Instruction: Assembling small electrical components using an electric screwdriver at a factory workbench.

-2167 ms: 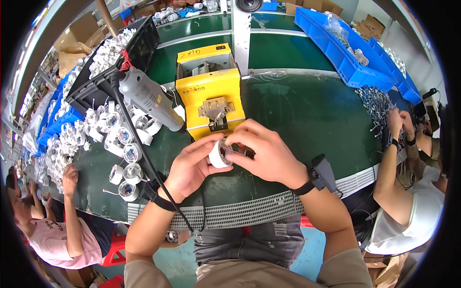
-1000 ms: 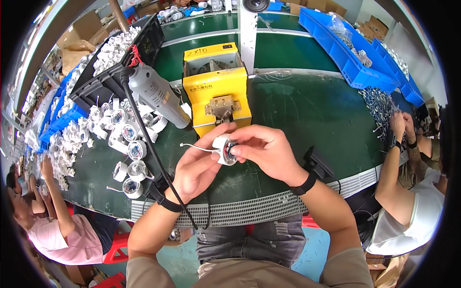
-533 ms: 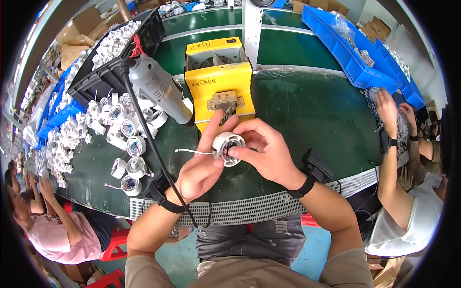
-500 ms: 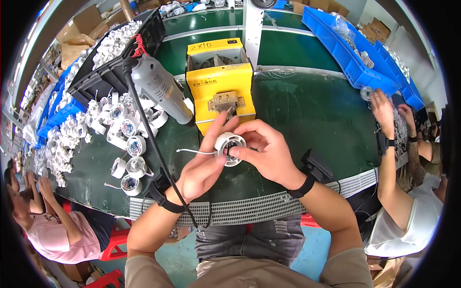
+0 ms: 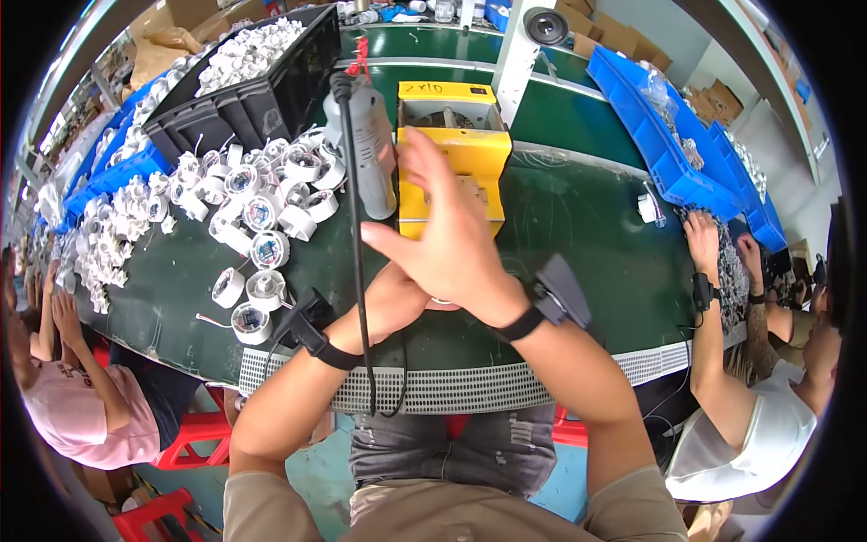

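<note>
The step in hand looks like a reach: the right hand (image 5: 456, 244), thumb and fingers spread and grasping nothing, is before the yellow machine (image 5: 462, 158), close to the grey corded tool (image 5: 368, 149). It hides much of the left hand (image 5: 388, 303), whose grip I cannot tell; a pale edge of 1 white part (image 5: 442, 305) shows beside it, above the desk (image 5: 578, 244). The next move seems to call for closing around the tool, clear of its black cable (image 5: 359, 271).

Factory room. Long green worktable (image 5: 578, 271), pile of white round parts (image 5: 260, 214), blue bin (image 5: 691, 188), black bin (image 5: 221, 117) full of small white bits (image 5: 248, 59), yellow machine (image 5: 479, 154), person in pink top (image 5: 77, 402), person in white top (image 5: 745, 434).
</note>
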Motion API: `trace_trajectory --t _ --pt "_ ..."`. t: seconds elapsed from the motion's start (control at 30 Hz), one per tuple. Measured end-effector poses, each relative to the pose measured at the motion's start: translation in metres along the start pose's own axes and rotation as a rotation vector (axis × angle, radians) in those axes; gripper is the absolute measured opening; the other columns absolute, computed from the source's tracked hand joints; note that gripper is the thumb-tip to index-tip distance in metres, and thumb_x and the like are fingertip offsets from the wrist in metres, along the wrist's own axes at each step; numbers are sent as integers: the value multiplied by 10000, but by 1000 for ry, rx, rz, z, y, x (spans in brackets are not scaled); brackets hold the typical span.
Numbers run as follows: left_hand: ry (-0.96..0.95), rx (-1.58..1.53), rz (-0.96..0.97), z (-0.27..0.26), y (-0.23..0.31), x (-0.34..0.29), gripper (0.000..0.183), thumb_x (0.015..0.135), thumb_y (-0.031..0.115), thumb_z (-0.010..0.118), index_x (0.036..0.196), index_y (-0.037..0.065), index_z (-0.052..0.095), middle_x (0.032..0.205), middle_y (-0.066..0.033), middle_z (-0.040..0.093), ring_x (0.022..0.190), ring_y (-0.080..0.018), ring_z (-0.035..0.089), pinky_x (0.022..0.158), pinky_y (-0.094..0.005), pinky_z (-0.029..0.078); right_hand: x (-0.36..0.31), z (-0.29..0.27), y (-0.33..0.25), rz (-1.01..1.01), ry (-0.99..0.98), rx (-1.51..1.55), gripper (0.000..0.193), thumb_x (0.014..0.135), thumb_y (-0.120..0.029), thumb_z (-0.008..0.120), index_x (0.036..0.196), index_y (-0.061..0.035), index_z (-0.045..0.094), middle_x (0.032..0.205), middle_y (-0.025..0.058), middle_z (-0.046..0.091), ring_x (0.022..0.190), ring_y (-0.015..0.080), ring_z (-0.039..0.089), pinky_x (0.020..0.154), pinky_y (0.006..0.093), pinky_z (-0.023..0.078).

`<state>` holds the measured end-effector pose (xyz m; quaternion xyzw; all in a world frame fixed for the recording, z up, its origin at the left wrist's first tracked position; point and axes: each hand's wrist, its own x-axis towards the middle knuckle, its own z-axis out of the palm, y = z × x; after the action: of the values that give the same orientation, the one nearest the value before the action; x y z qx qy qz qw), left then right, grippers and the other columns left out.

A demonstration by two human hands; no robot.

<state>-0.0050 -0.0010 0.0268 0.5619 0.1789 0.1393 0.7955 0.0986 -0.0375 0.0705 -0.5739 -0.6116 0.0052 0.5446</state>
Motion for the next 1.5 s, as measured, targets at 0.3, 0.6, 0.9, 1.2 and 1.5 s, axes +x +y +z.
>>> trace_trajectory --t 0.3,0.6,0.9,1.2,1.5 --pt "-3 -170 -43 -11 -16 7 406 938 44 491 1333 16 401 1228 -130 526 1063 -218 581 844 -379 550 17 13 5 -172 267 267 575 878 -71 574 1355 -23 256 945 78 558 713 129 578 643 283 497" --pt "20 -158 -109 -11 -15 9 408 945 15 439 1353 22 418 1082 -123 572 910 -243 648 863 -372 561 31 -18 10 1 467 473 474 932 -180 463 1320 34 294 636 64 496 492 136 496 500 268 425" --pt "41 -146 -116 -9 -12 9 403 962 34 424 1358 -28 381 1066 -127 573 906 -258 650 861 -370 566 32 -17 15 39 421 451 389 945 -184 465 1252 16 332 665 67 502 496 141 498 503 275 427" --pt "74 -214 -164 -11 -13 10 349 955 37 408 1296 -38 427 1071 -134 579 872 -239 648 801 -351 580 1 -19 3 114 392 598 405 947 -205 475 1264 -10 314 719 83 502 495 149 498 477 287 449" --pt "90 -211 -140 -9 -8 8 332 950 30 400 1272 -36 443 1113 -135 559 893 -236 644 820 -346 572 -16 -9 -1 177 341 633 411 937 -199 450 1272 -10 307 712 83 498 506 146 508 493 274 452"
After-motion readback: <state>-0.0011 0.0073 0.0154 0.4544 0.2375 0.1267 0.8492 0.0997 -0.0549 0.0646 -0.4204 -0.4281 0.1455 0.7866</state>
